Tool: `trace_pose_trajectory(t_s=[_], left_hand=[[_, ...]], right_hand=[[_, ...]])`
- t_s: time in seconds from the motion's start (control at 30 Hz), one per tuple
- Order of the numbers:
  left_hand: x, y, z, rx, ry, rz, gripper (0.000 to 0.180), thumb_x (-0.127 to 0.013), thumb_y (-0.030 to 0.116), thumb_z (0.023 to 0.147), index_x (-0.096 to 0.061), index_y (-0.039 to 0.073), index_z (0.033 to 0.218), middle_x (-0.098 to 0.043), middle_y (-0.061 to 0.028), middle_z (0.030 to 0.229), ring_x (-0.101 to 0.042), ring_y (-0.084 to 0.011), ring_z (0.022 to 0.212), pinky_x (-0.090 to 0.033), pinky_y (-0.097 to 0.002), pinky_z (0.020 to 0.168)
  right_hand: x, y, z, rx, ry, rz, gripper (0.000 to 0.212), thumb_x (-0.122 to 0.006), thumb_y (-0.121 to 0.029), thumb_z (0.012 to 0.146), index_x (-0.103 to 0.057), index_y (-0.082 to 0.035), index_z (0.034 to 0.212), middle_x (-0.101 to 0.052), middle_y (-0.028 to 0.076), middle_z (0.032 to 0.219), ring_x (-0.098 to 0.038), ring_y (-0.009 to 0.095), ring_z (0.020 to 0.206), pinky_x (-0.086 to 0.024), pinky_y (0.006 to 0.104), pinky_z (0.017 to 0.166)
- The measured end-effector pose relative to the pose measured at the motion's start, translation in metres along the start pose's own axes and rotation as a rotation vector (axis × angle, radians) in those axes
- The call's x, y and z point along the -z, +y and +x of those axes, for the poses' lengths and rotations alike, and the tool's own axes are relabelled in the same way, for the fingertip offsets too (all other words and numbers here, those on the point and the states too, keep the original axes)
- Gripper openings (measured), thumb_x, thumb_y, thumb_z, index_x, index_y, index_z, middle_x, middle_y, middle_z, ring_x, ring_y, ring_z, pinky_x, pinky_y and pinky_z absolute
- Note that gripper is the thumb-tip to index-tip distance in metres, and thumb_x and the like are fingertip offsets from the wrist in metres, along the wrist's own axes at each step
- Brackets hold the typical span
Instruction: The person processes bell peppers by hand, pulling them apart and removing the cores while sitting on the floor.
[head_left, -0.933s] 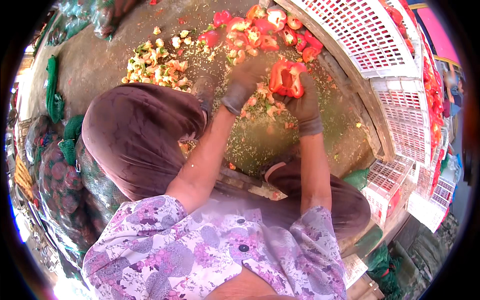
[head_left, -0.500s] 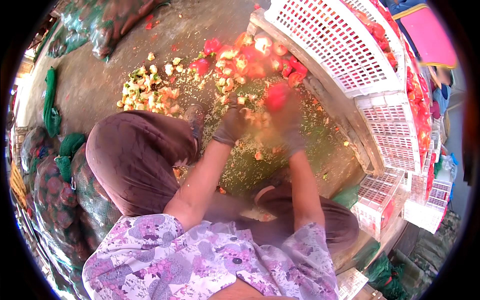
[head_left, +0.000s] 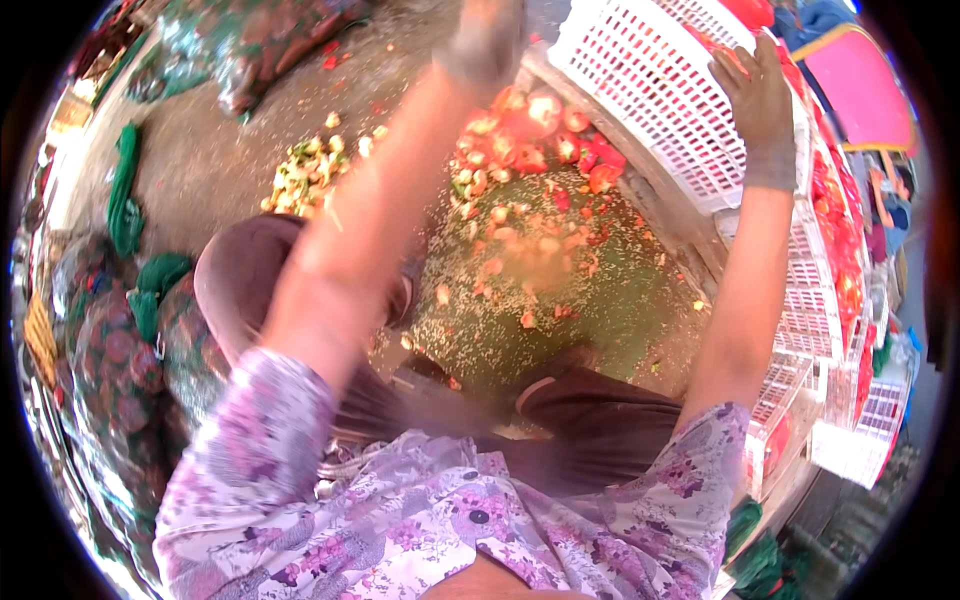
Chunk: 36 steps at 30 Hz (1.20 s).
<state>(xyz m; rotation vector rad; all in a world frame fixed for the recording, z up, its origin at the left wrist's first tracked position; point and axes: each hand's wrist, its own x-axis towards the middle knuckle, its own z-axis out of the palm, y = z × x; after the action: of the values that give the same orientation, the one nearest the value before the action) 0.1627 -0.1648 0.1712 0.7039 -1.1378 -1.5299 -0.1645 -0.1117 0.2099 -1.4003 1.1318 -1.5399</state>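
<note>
My left hand (head_left: 487, 42), in a dark glove, reaches far forward at the top edge of the view. It is smeared by motion, so its fingers and anything in them do not show clearly. At the far right, my right hand (head_left: 757, 105), gloved too, lies over the rim of a white plastic crate (head_left: 645, 95) with its fingers apart. Red peppers lie inside that crate, just beyond the fingers. Between my arms, a heap of red bell peppers and pieces (head_left: 530, 140) spreads on the floor against a wooden beam (head_left: 660, 205).
Pale pepper cores (head_left: 305, 175) are piled left of the heap. Seeds and scraps (head_left: 510, 250) litter the floor before my folded legs. Net sacks (head_left: 115, 370) stand at the left; another full sack (head_left: 245, 45) lies far left. More crates (head_left: 800, 290) line the right side.
My left hand has swung forward and up to the top edge. The right hand has gone from the floor to the crate's rim, and the red pepper near it is no longer there.
</note>
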Motion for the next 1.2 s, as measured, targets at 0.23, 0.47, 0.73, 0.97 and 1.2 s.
trace_pose_trajectory(t_s=[0.23, 0.47, 0.73, 0.97, 1.2], left_hand=[[0.184, 0.081, 0.065, -0.201, -0.044, 0.789, 0.020, -0.060, 0.023, 0.093, -0.068, 0.005, 0.087, -0.063, -0.0006, 0.076, -0.055, -0.0110, 0.063, -0.045, -0.0277, 0.057], [0.252, -0.110, -0.085, 0.283, -0.061, 0.507, 0.021, -0.058, 0.019, 0.094, -0.063, 0.000, 0.101, -0.063, -0.0061, 0.093, -0.061, -0.0162, 0.082, -0.052, -0.0309, 0.075], [0.228, -0.187, -0.146, 0.764, 0.231, -0.060, 0.035, -0.048, 0.024, 0.101, -0.053, -0.001, 0.124, -0.064, -0.0119, 0.105, -0.064, -0.0224, 0.093, -0.054, -0.0347, 0.085], [0.200, -0.176, -0.114, 0.842, 0.274, -0.377, 0.036, -0.053, 0.030, 0.098, -0.057, 0.002, 0.120, -0.064, -0.0110, 0.108, -0.064, -0.0228, 0.098, -0.054, -0.0364, 0.090], [0.171, -0.178, -0.097, 0.948, 0.072, -0.757, 0.051, -0.058, 0.048, 0.092, -0.058, 0.008, 0.123, -0.063, -0.0082, 0.119, -0.059, -0.0229, 0.110, -0.045, -0.0418, 0.100]], right_hand=[[-0.102, 0.160, -0.118, -0.542, -0.054, -0.363, 0.021, -0.061, -0.019, 0.089, -0.062, -0.001, 0.099, -0.060, 0.001, 0.083, -0.054, 0.011, 0.071, -0.045, 0.0260, 0.063], [-0.205, 0.319, -0.039, -0.009, -0.253, -0.735, 0.031, -0.057, -0.020, 0.085, -0.062, -0.005, 0.111, -0.066, 0.020, 0.105, -0.061, 0.038, 0.099, -0.048, 0.0430, 0.085], [-0.281, 0.366, 0.016, -0.202, -0.744, -1.205, 0.049, -0.064, -0.029, 0.076, -0.058, -0.007, 0.119, -0.063, 0.018, 0.115, -0.059, 0.033, 0.110, -0.047, 0.0419, 0.092], [-0.206, 0.346, -0.021, -0.502, -0.275, -0.422, 0.031, -0.071, -0.019, 0.079, -0.060, 0.004, 0.097, -0.061, 0.003, 0.081, -0.056, 0.011, 0.076, -0.046, 0.0269, 0.066], [-0.262, 0.234, -0.128, -0.170, 0.026, -0.281, 0.032, -0.070, -0.004, 0.078, -0.053, 0.001, 0.105, -0.060, 0.012, 0.103, -0.058, 0.018, 0.093, -0.049, 0.0290, 0.076]])
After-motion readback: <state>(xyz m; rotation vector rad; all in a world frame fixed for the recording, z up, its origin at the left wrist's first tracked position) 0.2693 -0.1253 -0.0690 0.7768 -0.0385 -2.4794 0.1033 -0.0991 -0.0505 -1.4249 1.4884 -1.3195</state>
